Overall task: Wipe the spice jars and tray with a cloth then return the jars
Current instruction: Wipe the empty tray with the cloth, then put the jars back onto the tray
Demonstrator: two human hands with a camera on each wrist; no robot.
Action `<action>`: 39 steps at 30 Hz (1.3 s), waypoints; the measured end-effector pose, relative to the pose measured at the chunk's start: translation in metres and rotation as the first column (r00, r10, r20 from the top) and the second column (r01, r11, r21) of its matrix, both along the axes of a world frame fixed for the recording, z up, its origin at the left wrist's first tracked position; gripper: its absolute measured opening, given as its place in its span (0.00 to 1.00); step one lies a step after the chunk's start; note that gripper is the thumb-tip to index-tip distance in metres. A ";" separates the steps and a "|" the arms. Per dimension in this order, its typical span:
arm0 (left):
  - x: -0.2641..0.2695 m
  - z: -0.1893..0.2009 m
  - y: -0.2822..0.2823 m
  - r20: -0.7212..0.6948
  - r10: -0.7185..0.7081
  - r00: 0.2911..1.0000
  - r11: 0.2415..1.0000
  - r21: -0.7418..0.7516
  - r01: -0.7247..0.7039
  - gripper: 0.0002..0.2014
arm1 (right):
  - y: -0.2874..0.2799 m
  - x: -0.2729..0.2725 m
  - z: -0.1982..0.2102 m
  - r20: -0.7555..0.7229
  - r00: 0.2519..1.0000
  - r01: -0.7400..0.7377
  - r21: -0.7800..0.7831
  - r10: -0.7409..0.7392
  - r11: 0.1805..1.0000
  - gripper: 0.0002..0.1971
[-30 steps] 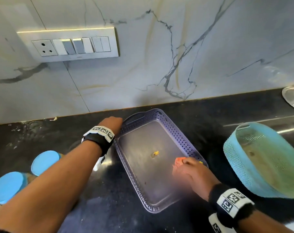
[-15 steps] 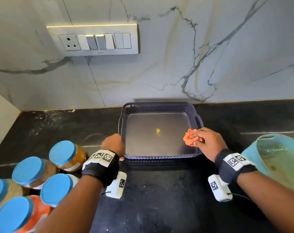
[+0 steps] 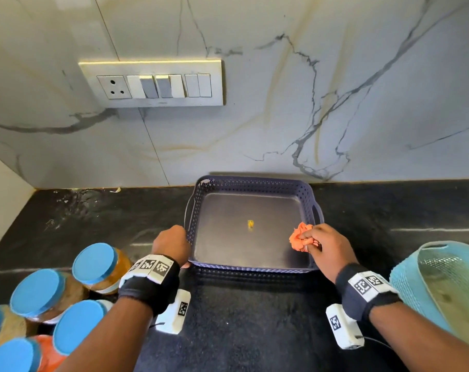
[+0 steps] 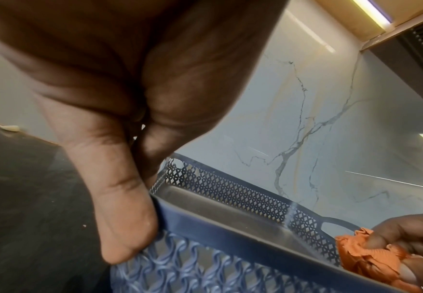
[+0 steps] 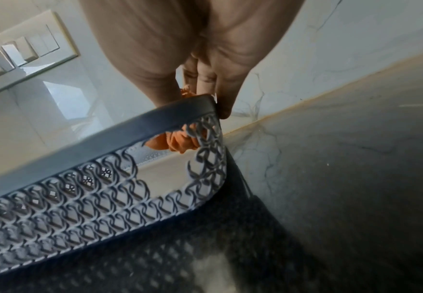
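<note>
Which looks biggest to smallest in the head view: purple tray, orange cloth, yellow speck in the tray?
1. purple tray
2. orange cloth, bunched in the right hand
3. yellow speck on the tray floor
All sit at similar depth, so the order is clear.

I'm seeing the tray sitting on the counter against the wall, jars clustering off to its left, basket sitting right, switch panel hanging above.
</note>
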State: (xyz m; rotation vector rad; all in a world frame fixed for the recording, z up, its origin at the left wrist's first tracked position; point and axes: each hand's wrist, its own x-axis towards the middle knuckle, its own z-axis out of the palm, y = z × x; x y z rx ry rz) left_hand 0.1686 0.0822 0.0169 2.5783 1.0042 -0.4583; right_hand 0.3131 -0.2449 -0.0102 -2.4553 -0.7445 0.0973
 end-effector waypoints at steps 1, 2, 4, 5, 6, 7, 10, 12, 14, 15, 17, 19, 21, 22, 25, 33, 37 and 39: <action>-0.001 -0.001 -0.001 -0.004 0.001 1.000 1.000 0.002 -0.001 0.08 | 0.001 0.003 0.001 -0.001 1.000 -0.008 -0.007 0.008 1.000 0.15; -0.001 -0.002 -0.002 0.000 0.002 1.000 1.000 0.002 -0.002 0.08 | 0.002 0.006 0.001 -0.002 1.000 -0.008 -0.002 0.008 1.000 0.15; -0.002 -0.003 -0.002 0.012 0.008 1.000 1.000 -0.006 -0.008 0.08 | 0.003 0.009 0.002 -0.005 1.000 0.006 0.015 -0.006 1.000 0.15; -0.002 -0.003 -0.003 0.012 0.013 1.000 1.000 -0.013 -0.012 0.09 | 0.004 0.009 0.002 -0.004 1.000 0.011 0.015 -0.011 1.000 0.15; -0.002 -0.002 -0.003 0.010 0.012 1.000 1.000 -0.020 -0.012 0.10 | 0.005 0.008 0.002 0.001 1.000 0.014 0.006 -0.014 1.000 0.15; -0.002 -0.001 -0.003 0.007 0.010 1.000 1.000 -0.024 -0.009 0.10 | 0.005 0.008 0.001 0.004 1.000 0.013 -0.002 -0.013 1.000 0.15; -0.003 0.004 -0.005 0.002 -0.005 1.000 1.000 -0.024 0.005 0.10 | 0.004 0.009 0.001 0.002 1.000 0.004 -0.017 -0.004 1.000 0.15; -0.003 0.007 -0.008 0.004 -0.012 1.000 1.000 -0.013 0.013 0.10 | 0.003 0.010 0.003 0.003 1.000 -0.002 -0.020 0.002 1.000 0.15; -0.005 0.010 -0.011 0.007 -0.013 1.000 1.000 -0.014 0.013 0.10 | 0.003 0.009 0.004 -0.001 1.000 -0.009 -0.035 0.009 0.999 0.15; -0.006 0.013 -0.012 0.004 -0.016 1.000 1.000 -0.013 0.016 0.10 | 0.004 0.008 0.005 -0.009 1.000 -0.013 -0.035 0.013 0.999 0.15; -0.009 0.019 -0.015 0.005 -0.025 1.000 1.000 0.015 0.025 0.12 | 0.007 0.007 0.008 -0.015 1.000 -0.014 -0.019 0.014 1.000 0.15; -0.013 0.027 -0.020 0.042 -0.037 0.998 0.996 0.078 0.034 0.13 | 0.012 0.007 0.014 -0.016 1.000 -0.010 0.013 0.010 1.000 0.15; -0.015 0.037 -0.029 0.123 -0.052 0.991 0.989 0.142 0.035 0.12 | 0.017 0.008 0.020 0.001 1.000 0.002 0.034 -0.002 0.999 0.14; -0.014 0.043 -0.035 0.171 -0.067 0.983 0.986 0.163 0.039 0.12 | 0.018 0.007 0.023 0.013 1.000 0.019 0.029 -0.019 0.999 0.14; -0.008 0.054 -0.055 0.271 -0.137 0.953 0.979 0.185 0.088 0.12 | 0.019 0.001 0.033 0.025 0.999 0.046 0.026 -0.046 0.999 0.13; -0.005 0.042 -0.105 0.299 -0.358 0.885 0.933 0.149 0.327 0.15 | -0.002 -0.020 0.046 -0.005 1.000 -0.009 0.011 0.009 1.000 0.12; 0.006 0.038 -0.142 0.360 -0.436 0.825 0.894 0.073 0.441 0.19 | -0.023 -0.027 0.055 -0.010 0.995 0.101 0.004 -0.101 0.995 0.13; 0.018 0.039 -0.169 0.389 -0.473 0.791 0.866 0.037 0.499 0.15 | -0.046 -0.032 0.060 -0.008 0.983 0.182 0.033 -0.182 0.983 0.14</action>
